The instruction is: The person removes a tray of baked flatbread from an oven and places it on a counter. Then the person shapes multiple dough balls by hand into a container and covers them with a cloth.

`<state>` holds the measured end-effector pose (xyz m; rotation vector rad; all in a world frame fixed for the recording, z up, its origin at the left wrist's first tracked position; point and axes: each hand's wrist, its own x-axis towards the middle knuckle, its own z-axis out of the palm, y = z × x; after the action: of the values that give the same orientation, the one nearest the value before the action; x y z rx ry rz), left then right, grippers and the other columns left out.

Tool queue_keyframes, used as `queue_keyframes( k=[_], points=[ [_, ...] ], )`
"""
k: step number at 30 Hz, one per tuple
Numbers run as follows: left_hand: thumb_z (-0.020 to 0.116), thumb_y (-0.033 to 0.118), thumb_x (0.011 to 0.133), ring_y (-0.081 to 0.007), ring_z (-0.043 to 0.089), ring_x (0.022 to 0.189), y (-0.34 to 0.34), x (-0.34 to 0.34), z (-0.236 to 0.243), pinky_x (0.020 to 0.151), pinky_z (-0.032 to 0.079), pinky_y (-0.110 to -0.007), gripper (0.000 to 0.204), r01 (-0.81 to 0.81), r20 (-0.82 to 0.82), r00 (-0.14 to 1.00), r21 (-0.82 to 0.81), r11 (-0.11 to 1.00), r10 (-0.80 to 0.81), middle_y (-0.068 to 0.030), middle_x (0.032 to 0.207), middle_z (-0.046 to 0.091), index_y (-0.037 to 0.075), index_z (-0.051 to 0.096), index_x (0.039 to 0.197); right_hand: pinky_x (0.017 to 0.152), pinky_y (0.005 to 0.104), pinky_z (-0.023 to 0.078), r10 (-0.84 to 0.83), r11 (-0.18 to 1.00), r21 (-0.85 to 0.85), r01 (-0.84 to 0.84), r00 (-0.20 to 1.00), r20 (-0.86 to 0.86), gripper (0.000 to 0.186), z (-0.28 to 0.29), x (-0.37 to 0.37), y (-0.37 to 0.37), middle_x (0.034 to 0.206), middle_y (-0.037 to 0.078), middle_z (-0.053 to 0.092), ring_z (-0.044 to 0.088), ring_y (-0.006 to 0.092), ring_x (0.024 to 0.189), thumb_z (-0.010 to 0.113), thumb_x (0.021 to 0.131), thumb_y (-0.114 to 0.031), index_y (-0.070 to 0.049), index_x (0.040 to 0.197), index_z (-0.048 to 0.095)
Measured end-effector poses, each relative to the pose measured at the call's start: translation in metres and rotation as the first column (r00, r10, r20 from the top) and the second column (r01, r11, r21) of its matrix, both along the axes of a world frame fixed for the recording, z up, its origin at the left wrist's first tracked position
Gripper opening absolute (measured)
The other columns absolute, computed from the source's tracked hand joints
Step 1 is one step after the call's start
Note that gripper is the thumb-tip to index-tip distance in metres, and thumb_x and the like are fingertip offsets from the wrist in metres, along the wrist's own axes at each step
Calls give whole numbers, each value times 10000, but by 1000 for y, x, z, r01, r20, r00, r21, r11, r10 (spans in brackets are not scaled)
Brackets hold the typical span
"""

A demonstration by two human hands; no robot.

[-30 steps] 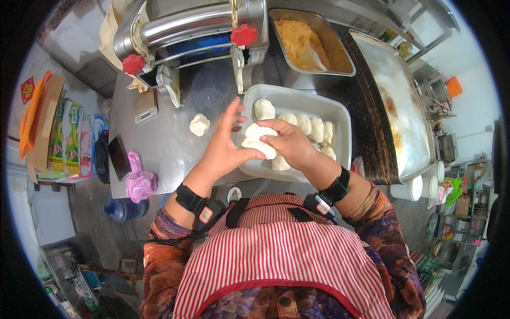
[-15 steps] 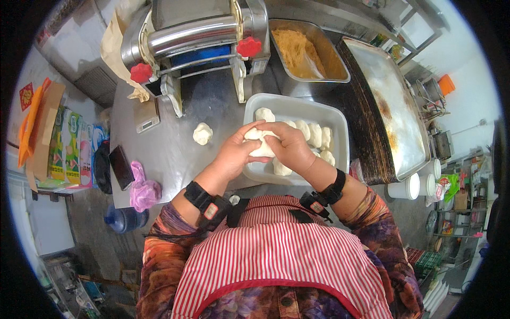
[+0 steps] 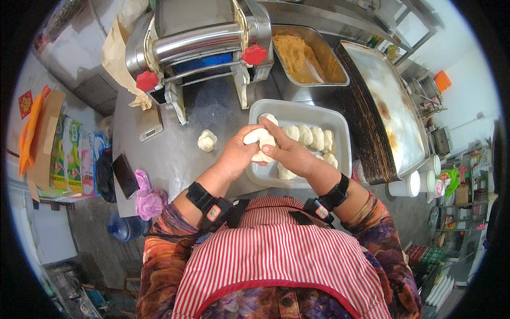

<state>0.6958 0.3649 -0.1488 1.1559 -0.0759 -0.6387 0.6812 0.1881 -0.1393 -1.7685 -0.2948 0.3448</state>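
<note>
Both of my hands grip a piece of pale dough (image 3: 258, 138), held over the left part of a grey tray (image 3: 303, 109). My left hand (image 3: 237, 150) has its fingers wrapped round the dough's left side. My right hand (image 3: 288, 154) holds it from the right, with the thumb pressed on it and a finger reaching over the top. Several dough pieces (image 3: 317, 137) sit in the tray, partly hidden by my hands. A separate dough lump (image 3: 207, 141) rests to the left on the steel table (image 3: 183, 154).
A steel roller machine (image 3: 194, 40) stands behind, beside a pan of brown filling (image 3: 297, 56). Stacked baking sheets (image 3: 388, 117) are right. A small scale (image 3: 150, 126), phone (image 3: 125, 175) and pink cloth (image 3: 150, 198) are left, near cardboard boxes (image 3: 58, 149). White buckets (image 3: 405, 187) stand low right.
My left hand's fingers, spread a second ago, have closed round the dough, and both hands have reshaped it. The table and tray appear lower in the view.
</note>
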Motion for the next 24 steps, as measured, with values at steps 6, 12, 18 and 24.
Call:
queue_keyframes(
  k=[6,12,18,24],
  points=[
    [502,54,901,-218,408,1268,5,4,4,999,446,-444,578,62,-193,953,-633,772,-235,-116,1375,368,76,263,1427,857,339,479,-86,957,-222,188,912,401,468,-10,14,6,1147,162,598,608,289,1010,559,814,-29,-126,1270,521],
    [527,47,881,-215,535,1138,3,19,-8,953,469,-419,497,15,24,1000,-84,996,-13,-95,1307,455,60,362,1350,961,366,419,-77,996,-34,86,975,208,481,-2,16,13,1218,202,544,508,352,1152,590,775,-48,-108,1249,529],
    [477,11,853,-228,599,1008,-2,21,-15,862,511,-382,388,-36,-166,986,-127,991,15,-94,1111,566,22,438,1239,960,404,426,127,851,-487,196,824,552,500,0,14,20,1268,219,503,469,377,1194,593,774,-94,-112,1266,512],
    [544,305,927,-232,624,989,13,27,-11,793,551,-372,446,165,-249,943,-225,960,-220,-117,1172,561,39,433,1267,957,362,429,195,771,-636,-7,955,225,608,-1,25,13,1354,202,446,467,343,1221,547,780,-44,-113,1364,394]
  ],
)
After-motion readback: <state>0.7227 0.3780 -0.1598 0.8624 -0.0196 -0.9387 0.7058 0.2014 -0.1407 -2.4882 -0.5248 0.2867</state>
